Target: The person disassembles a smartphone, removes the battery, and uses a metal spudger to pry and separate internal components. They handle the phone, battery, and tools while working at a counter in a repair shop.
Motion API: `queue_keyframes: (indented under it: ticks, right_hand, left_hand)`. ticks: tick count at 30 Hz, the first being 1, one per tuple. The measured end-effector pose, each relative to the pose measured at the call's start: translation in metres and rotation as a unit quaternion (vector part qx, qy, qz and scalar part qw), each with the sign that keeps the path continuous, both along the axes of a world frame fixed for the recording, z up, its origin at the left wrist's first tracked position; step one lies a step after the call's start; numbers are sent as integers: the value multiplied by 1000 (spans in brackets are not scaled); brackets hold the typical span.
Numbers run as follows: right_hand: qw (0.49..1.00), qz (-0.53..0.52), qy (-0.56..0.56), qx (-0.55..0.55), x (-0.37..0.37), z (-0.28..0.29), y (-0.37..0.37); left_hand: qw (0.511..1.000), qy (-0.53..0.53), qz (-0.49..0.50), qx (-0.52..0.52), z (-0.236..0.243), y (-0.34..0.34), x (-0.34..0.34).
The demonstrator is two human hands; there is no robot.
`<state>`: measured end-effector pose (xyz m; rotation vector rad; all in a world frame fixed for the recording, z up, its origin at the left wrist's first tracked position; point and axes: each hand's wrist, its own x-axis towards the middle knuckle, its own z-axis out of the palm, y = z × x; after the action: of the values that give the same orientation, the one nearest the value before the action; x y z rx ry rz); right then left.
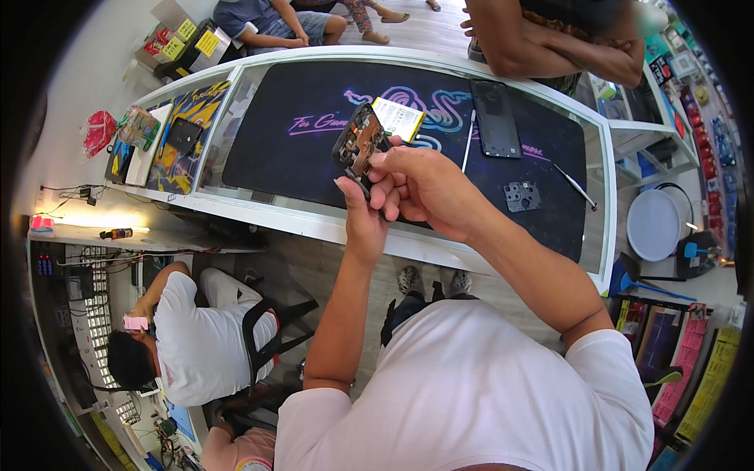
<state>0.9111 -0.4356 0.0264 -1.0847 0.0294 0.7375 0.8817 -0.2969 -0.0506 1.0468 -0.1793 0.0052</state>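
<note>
Above the dark mat, I hold an opened phone (364, 141) tilted up, its circuit board and copper-coloured ribbon facing me. My left hand (367, 224) grips its lower end, thumb along the near side; the other fingers are partly hidden. My right hand (432, 184) is closed at the phone's right edge, its thumb and curled fingertips on the lower inside. Whether a small part sits between those fingers cannot be made out. Just beyond lies a white and yellow phone battery (398, 118). A black phone back cover (496, 122) rests farther right, beside a thin pry tool (470, 141).
A dark plastic inner plate (521, 196) and a screwdriver (576, 187) lie on the mat's right (558, 228). Another black phone (184, 135) is on the left of the glass counter (314, 224). A person leans on the far edge with folded arms (550, 59); another sits at left (208, 345).
</note>
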Motion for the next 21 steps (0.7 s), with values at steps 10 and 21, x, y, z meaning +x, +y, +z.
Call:
queue_keyframes:
  ticks: [10,21]
  right_hand:
    - [999,-6,-32,6,-7,4,-5]
    - [998,-34,-54,-15,-5,-3,0]
  left_hand:
    - [993,-68,-16,92,-1,4,4]
    - [990,-71,6,123,2,3,5]
